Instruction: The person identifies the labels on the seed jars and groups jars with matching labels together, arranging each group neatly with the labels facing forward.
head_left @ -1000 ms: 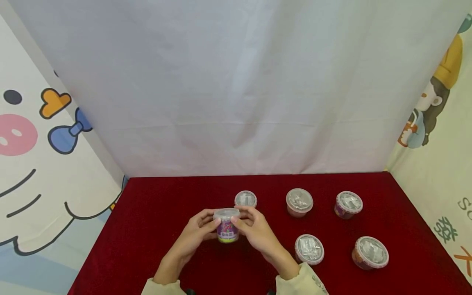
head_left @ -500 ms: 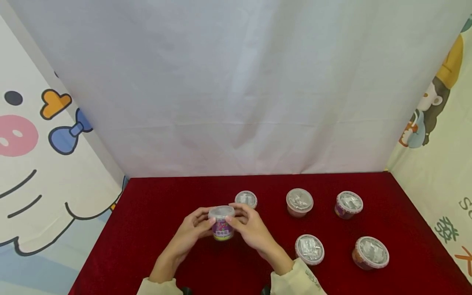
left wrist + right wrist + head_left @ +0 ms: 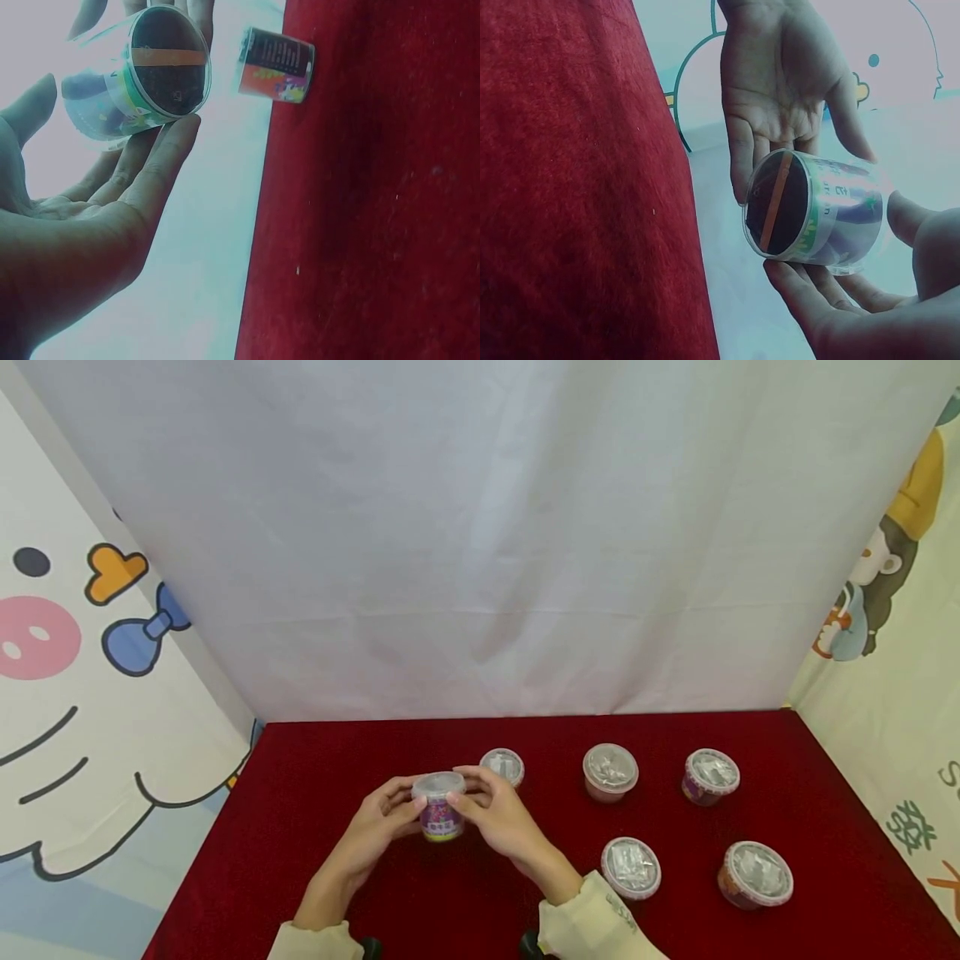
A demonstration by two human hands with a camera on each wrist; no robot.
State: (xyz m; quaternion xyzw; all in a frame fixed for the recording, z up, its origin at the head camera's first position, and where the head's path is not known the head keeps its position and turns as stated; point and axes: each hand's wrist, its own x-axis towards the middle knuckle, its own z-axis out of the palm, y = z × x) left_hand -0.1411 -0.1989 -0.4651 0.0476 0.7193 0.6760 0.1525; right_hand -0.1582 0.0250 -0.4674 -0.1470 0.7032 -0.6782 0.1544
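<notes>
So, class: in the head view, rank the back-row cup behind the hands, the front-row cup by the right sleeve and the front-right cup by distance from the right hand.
1. Back-row cup, just behind the right hand.
2. Front-row cup, right of the sleeve.
3. Front-right cup, farthest right.

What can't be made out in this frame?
- Held cup: label print too small in the head view, blurred in the wrist views.
- Cup behind it: lower part hidden by the right hand.
- Left hand: its grip side faces away in the head view.
</notes>
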